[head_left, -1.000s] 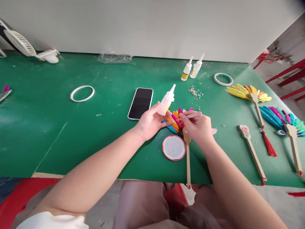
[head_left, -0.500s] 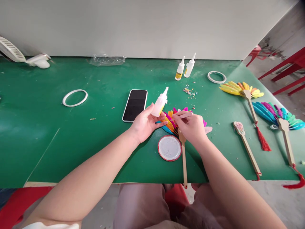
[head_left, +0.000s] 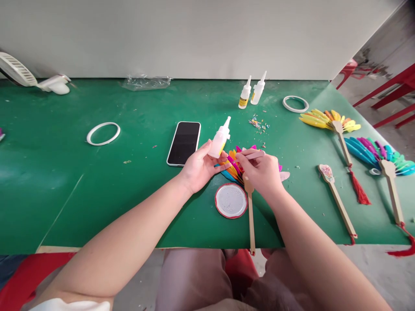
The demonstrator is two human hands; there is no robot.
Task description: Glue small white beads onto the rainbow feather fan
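Note:
My left hand holds a white glue bottle, nozzle tilted up, between thumb and fingers, with its other fingertips reaching over a multicoloured feather fan. Pinched in my right hand is a thin pale stick, its tip just above the feathers. The fan lies on the green table, partly hidden under my right hand, its wooden handle pointing toward me. Beside the handle sits a round white lid with a red rim, tiny specks inside it.
A phone lies left of the bottle. Two glue bottles stand behind. White tape rings lie at both sides. To the right are a yellow feather fan, a blue-purple one and a bare wooden handle. A white fan sits back left.
The glue bottle in my left hand has shifted slightly right and up. My right hand has moved slightly right with the stick. A purple object now shows at the left edge.

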